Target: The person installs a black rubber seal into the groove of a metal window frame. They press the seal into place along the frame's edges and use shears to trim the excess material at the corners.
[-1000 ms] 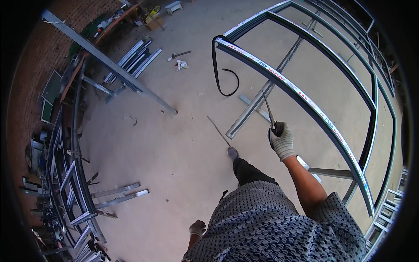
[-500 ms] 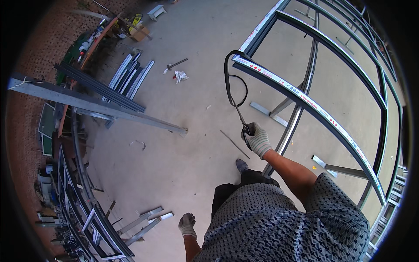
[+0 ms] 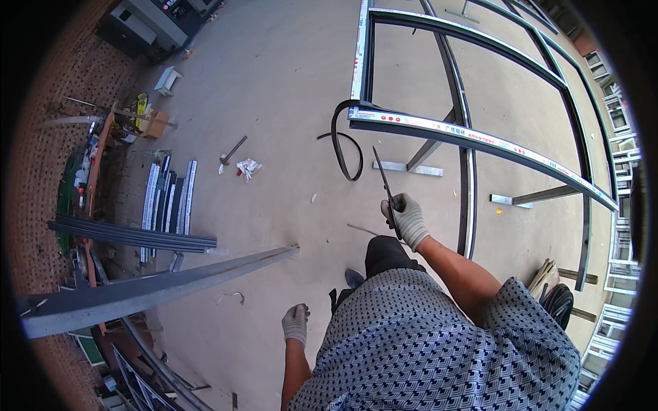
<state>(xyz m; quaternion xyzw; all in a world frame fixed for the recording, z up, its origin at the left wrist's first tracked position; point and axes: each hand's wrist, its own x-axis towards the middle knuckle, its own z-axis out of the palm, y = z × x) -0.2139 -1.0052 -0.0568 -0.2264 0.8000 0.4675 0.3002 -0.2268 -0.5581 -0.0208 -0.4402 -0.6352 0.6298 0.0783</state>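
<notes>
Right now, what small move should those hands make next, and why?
Perhaps raise the left hand to steady the black strip: that hand looks empty, and the strip curls loosely off a corner of the frame. The right hand holds scissors, their tip near the strip but apart in this view.

Dark, long-bladed scissors [image 3: 385,183] sit in the right hand [image 3: 409,219], blades together, tips pointing away from the person. A black strip [image 3: 335,140] hangs off the metal frame's [image 3: 439,126] near left corner, curling into a loop.
</notes>
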